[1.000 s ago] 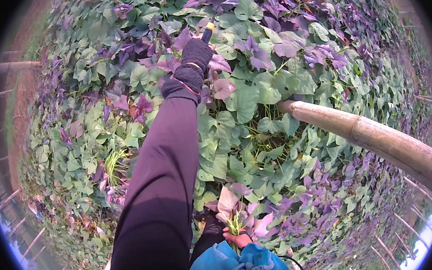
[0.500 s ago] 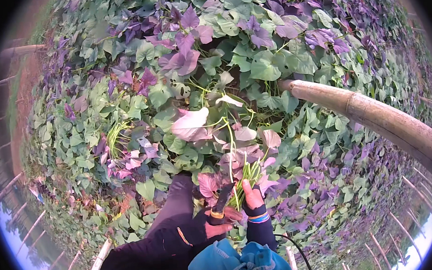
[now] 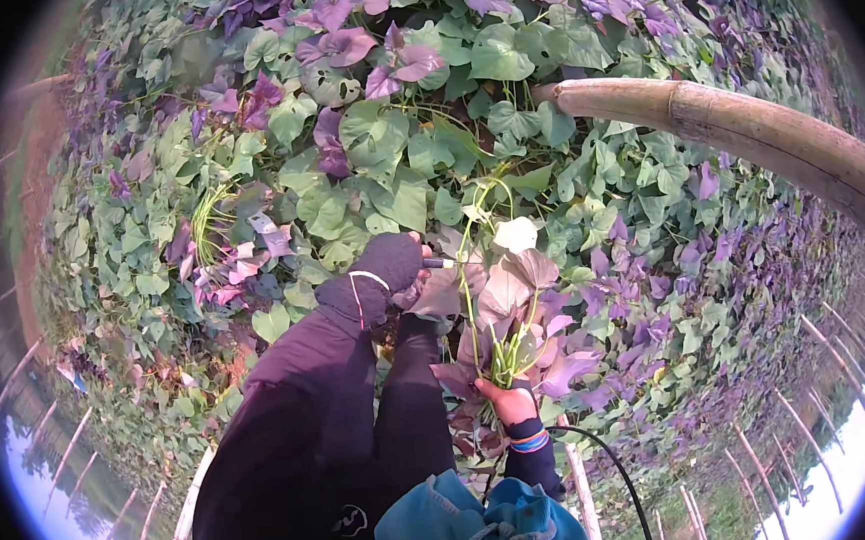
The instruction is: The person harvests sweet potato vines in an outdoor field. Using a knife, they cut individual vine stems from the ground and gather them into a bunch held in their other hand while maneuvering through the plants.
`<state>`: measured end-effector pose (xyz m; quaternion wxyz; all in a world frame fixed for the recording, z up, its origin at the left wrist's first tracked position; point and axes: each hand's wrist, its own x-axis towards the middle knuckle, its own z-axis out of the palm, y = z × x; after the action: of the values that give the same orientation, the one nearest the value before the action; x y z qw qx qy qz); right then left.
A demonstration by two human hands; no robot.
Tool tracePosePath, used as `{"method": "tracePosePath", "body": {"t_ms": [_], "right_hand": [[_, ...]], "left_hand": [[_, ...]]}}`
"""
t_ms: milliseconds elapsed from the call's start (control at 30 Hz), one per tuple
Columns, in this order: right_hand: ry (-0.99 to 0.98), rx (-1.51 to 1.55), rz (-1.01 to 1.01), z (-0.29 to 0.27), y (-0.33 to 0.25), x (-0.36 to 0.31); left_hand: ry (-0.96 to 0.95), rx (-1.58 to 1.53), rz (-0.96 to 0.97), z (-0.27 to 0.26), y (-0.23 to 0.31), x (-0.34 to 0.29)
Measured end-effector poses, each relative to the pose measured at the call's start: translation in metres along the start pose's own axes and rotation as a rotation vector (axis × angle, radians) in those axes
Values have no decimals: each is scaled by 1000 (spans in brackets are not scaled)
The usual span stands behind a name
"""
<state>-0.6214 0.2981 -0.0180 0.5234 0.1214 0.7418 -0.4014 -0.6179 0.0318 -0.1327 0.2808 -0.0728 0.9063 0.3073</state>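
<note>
My right hand (image 3: pixel 510 403), with coloured bands round its wrist, is closed on a bunch of sweet potato vine cuttings (image 3: pixel 509 355). Pale green stems point up out of the fist, and broad pinkish-purple leaves hang round them. One long stem (image 3: pixel 470 297) runs up beside the bunch and curls over at its top. Just left of that stem, my left hand (image 3: pixel 418 279) is closed round a dark-handled tool (image 3: pixel 438 263); its far end lies against the leaves and its kind is unclear. The dark sleeve hides part of this hand.
Dense green and purple sweet potato vines (image 3: pixel 375 164) surround both hands. A thick bamboo pole (image 3: pixel 743 123) slants in from the right. Another bundle of cut stems (image 3: pixel 211 225) lies on the leaves at left. Thin stakes stand along the rim. A black cable (image 3: pixel 622 467) curves beside my right forearm.
My left hand has moved up and away from beside my right hand, carrying the dark-handled tool to the long stem. My right hand still grips the bunch, slightly lower. The view has shifted.
</note>
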Motion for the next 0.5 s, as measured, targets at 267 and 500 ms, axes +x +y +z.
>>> {"method": "tracePosePath", "body": {"t_ms": [267,500], "right_hand": [[-60,35,98,-11,-3,-13],[-203,47,-202,58,-44,29]], "left_hand": [[88,-585,-373,28,-9,-47],[397,-1270,-513,-27,39,-55]]}}
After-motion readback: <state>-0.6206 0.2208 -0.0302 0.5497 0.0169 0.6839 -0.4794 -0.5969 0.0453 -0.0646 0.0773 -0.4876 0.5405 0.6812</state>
